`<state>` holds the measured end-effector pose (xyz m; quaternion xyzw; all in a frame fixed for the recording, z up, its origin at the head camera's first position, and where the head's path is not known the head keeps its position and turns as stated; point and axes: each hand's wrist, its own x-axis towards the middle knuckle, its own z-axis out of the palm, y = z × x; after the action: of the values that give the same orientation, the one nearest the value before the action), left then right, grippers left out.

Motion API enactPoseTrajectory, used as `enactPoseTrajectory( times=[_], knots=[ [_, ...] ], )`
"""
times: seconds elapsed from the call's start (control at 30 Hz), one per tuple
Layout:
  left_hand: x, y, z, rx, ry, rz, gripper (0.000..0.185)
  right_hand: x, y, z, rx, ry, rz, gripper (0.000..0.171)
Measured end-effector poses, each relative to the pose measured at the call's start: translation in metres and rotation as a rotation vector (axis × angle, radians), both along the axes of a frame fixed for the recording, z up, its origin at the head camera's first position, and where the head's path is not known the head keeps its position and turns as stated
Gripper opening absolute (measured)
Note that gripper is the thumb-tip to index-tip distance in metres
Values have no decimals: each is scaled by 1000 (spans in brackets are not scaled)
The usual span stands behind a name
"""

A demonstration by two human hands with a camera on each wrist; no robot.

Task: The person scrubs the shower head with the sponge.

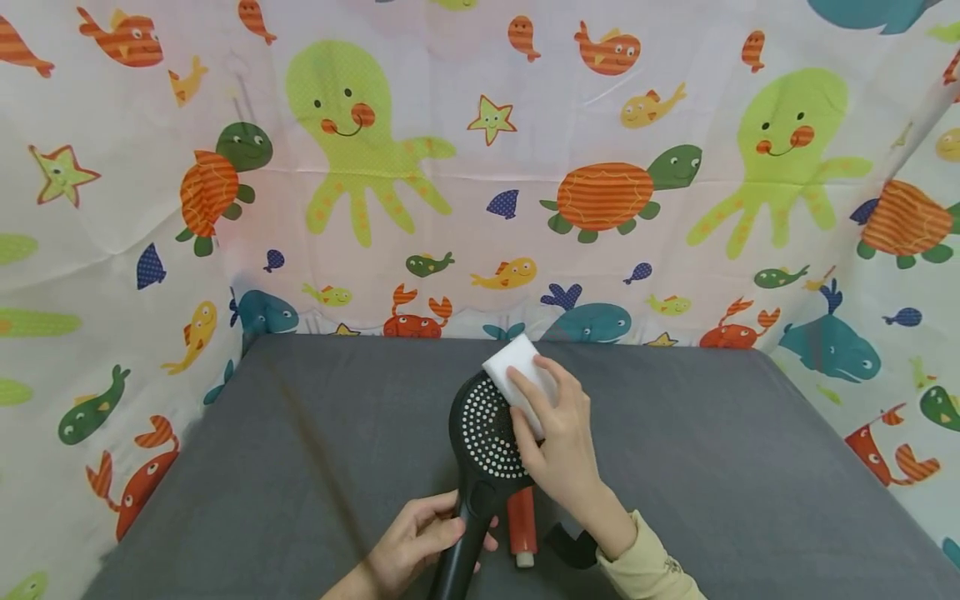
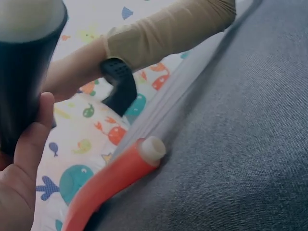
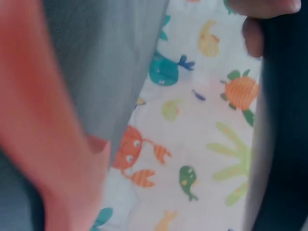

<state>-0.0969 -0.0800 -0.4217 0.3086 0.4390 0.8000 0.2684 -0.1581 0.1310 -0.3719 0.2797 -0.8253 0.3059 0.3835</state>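
Note:
A black shower head [image 1: 487, 429] with a round face of pale nozzles is held up over the table, its face toward the head camera. My left hand [image 1: 416, 537] grips its handle [image 2: 21, 82], fingers wrapped round from the left. With my right hand [image 1: 558, 437] I hold a white sponge [image 1: 525, 367] by its sides, against the upper right of the nozzle face. Part of the face is hidden behind the sponge and fingers. Below the shower head lies an orange-red curved tube-like thing [image 1: 522, 525] with a whitish end; its far part is covered.
The grey cloth-covered table [image 1: 337, 417] spreads to both sides. Behind it hangs a white curtain [image 1: 465, 250] printed with sea animals. A black strap [image 1: 573, 546] sits by my right wrist, just right of the orange-red thing.

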Motion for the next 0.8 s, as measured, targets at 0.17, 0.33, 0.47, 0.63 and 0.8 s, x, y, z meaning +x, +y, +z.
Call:
enactPoseTrajectory(
  times=[0.17,0.33,0.47,0.63,0.8],
  knots=[
    [-2,-2,3,33,7,69,40,9,8,-11,-10,-54,-63,42],
    [-5,-2,2,-3,20,93,40,28,-1,-21,-3,-30,57,35],
    [-5,-1,-2,-10,44,61,39,32,-14,-17,26,24,191,32],
    [-5,5,-9,38,111,-20,38,18,-15,-2,43,37,164,34],
    [-4,5,-8,51,71,-13,37,0,7,2,-46,-13,-8,39]
  ],
)
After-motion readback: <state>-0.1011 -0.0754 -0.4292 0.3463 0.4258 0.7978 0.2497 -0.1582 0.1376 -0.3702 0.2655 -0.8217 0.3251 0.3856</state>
